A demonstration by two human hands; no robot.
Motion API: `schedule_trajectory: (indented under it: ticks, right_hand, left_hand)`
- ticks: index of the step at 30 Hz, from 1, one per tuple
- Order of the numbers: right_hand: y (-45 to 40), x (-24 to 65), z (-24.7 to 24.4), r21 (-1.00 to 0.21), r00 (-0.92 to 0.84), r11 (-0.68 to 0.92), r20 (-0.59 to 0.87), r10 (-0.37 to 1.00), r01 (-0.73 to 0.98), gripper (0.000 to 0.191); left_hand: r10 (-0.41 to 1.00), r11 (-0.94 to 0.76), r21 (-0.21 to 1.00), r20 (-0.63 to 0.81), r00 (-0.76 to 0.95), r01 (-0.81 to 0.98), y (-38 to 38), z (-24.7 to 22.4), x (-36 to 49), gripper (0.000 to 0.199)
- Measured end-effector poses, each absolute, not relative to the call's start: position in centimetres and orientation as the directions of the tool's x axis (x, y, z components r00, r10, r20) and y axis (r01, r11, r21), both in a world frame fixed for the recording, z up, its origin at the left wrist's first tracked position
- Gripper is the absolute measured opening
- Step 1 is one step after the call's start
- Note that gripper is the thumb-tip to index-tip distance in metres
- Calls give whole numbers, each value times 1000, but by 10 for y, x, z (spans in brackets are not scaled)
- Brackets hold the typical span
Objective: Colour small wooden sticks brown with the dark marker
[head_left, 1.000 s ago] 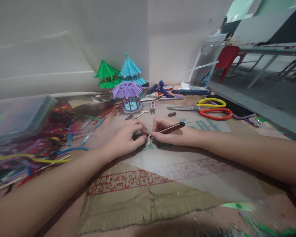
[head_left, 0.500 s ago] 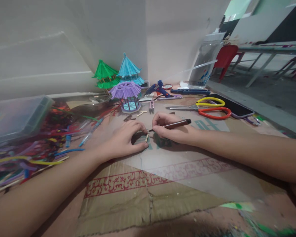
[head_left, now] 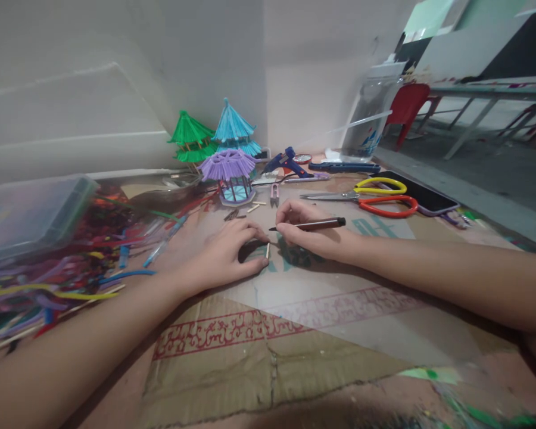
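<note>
Between the thumb and fingertips of my left hand (head_left: 232,251), a short pale wooden stick (head_left: 268,250) is held by its two ends. My right hand (head_left: 310,231) grips a dark brown marker pen (head_left: 321,224), its dark tip pointing left, just above the stick and apart from it. Both hands rest over a sheet of cardboard (head_left: 205,381) with a clear sheet on it. Past my hands stand small pavilion models: a purple one (head_left: 228,167) in front, a blue one (head_left: 234,126) and a green one (head_left: 190,136) behind. Several short sticks (head_left: 255,206) lie near the purple model.
Scissors (head_left: 361,195) with yellow and red handles lie beside a phone (head_left: 429,195) at right. Behind are thread snips (head_left: 274,195), a blue glue gun (head_left: 290,162), a utility knife (head_left: 343,167) and a large bottle (head_left: 370,113). A plastic box (head_left: 36,217) and coloured pipe cleaners (head_left: 71,293) crowd the left.
The marker's tip has lifted slightly away from the stick. The stick has turned a little more upright in my left fingers and looks plain pale now.
</note>
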State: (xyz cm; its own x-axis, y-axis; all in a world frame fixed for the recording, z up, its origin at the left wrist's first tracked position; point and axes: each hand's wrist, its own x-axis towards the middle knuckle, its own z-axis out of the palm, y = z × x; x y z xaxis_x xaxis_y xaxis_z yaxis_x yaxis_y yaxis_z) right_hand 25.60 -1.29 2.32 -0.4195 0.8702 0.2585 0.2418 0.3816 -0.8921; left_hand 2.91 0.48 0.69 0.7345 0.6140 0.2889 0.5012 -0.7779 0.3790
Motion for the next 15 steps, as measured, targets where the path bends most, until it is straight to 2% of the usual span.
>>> schedule_trajectory:
  ticks: [4, 7, 10, 15]
  right_hand:
    - [-12, 257, 19, -896, -433, 391, 274, 859, 209, 16]
    - [-7, 260, 13, -903, -417, 407, 320, 851, 137, 16]
    - [-2, 264, 9, -907, -426, 406, 326, 844, 111, 29]
    - [0, 264, 12, -932, -615, 336, 187, 766, 135, 33]
  left_hand:
    - [615, -781, 370, 313, 724, 504, 6, 5, 29, 23]
    - [602, -798, 333, 386, 699, 503, 3, 9, 29, 24]
    - [563, -820, 237, 506, 654, 522, -3, 14, 29, 26]
    - [456, -841, 67, 621, 638, 536, -11, 19, 29, 29]
